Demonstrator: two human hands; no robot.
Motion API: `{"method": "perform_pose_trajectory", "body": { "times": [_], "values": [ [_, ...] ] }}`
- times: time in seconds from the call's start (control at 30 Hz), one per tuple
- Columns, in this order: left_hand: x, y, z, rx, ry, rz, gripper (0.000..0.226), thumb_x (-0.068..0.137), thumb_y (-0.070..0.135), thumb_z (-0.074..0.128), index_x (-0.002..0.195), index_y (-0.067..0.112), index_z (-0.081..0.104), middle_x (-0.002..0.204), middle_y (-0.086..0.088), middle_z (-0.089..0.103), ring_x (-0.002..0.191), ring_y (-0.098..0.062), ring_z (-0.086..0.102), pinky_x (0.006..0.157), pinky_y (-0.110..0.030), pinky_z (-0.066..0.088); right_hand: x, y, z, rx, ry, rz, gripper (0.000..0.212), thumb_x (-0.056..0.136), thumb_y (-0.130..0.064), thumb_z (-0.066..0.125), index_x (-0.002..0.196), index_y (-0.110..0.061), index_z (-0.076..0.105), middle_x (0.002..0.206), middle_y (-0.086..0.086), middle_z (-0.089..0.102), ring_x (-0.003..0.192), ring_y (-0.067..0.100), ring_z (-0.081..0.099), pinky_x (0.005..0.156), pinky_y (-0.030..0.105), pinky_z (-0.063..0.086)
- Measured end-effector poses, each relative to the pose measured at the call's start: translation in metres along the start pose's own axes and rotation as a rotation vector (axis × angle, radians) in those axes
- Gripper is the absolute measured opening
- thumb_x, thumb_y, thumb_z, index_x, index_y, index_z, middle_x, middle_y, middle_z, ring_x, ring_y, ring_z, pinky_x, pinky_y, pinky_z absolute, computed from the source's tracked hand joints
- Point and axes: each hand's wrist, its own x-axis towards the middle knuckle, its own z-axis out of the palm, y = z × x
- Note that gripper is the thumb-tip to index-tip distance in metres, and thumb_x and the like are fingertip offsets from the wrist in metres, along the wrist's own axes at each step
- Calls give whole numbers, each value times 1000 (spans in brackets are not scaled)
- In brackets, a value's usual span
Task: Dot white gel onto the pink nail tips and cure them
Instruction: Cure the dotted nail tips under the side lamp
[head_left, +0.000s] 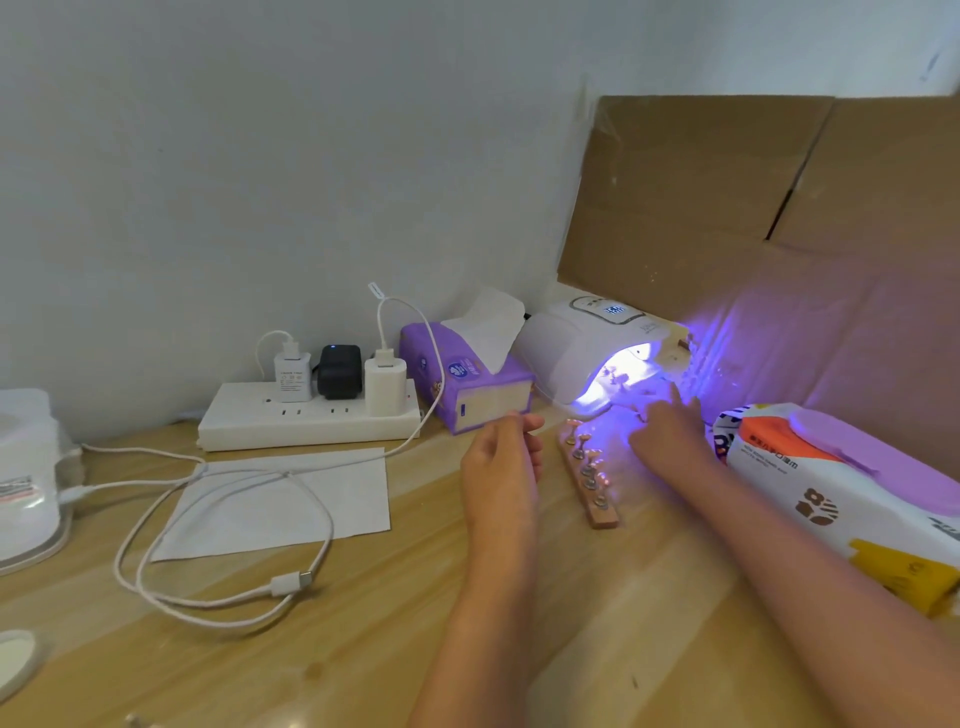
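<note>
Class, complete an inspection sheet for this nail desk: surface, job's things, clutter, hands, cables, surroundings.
Surface: light wooden table.
Job's things: lamp lit violet; wooden strip of nail tips lies outside, before its mouth.
Clutter: tissue box, wipes pack, paper sheet, white tub.
Hands: left hand beside the strip, loosely curled, nothing seen in it; right hand at the lamp mouth, grip blurred.
Cables: power strip with three chargers; white cable loops across the paper.
Surroundings: white wall, cardboard propped at right.
</note>
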Motion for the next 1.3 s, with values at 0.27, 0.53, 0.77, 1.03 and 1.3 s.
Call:
{"method": "perform_pose_trajectory", "body": {
  "times": [0.27, 0.53, 0.77, 1.03, 1.3],
  "values": [
    [2, 1, -2, -29, -7, -32, 28, 95, 9, 49, 73, 10, 66, 62, -1, 53, 54, -9, 46, 46, -14, 39, -29, 3, -5, 65, 11, 124, 45, 96, -23, 36, 138, -12, 50, 135, 24, 38, 128, 30, 33, 99, 29, 25],
    [0, 0, -2, -48, -11, -36, 28, 95, 11, 48, 74, 12, 67, 65, -1, 54, 58, -10, 48, 53, -17, 41, -27, 4, -11, 309, -11, 112, 28, 93, -9, 48, 120, -12, 56, 136, 15, 38, 123, 30, 39, 101, 33, 32],
    [5, 0, -4, -81, -18, -60, 26, 94, 12, 49, 76, 11, 68, 64, 0, 53, 57, -10, 47, 52, -17, 41, -14, 8, -6, 343, 2, 168, 14, 99, -17, 46, 95, -12, 58, 135, 15, 35, 95, 17, 33, 85, 25, 28],
    [7, 1, -7, -78, -15, -87, 26, 93, 16, 51, 75, 13, 69, 66, 1, 56, 58, -10, 49, 56, -20, 42, -15, -8, -17, 261, -177, 191, 54, 105, -30, 30, 156, -25, 11, 157, 11, 8, 142, 30, 6, 115, 40, 14],
    [1, 5, -6, -91, -32, -103, 25, 92, 9, 49, 75, 11, 66, 64, -1, 54, 55, -10, 47, 51, -17, 39, -93, 13, -42, 165, -274, -126, 32, 95, -16, 54, 126, -24, 58, 127, 1, 50, 119, 14, 46, 101, 21, 31]
  ]
}}
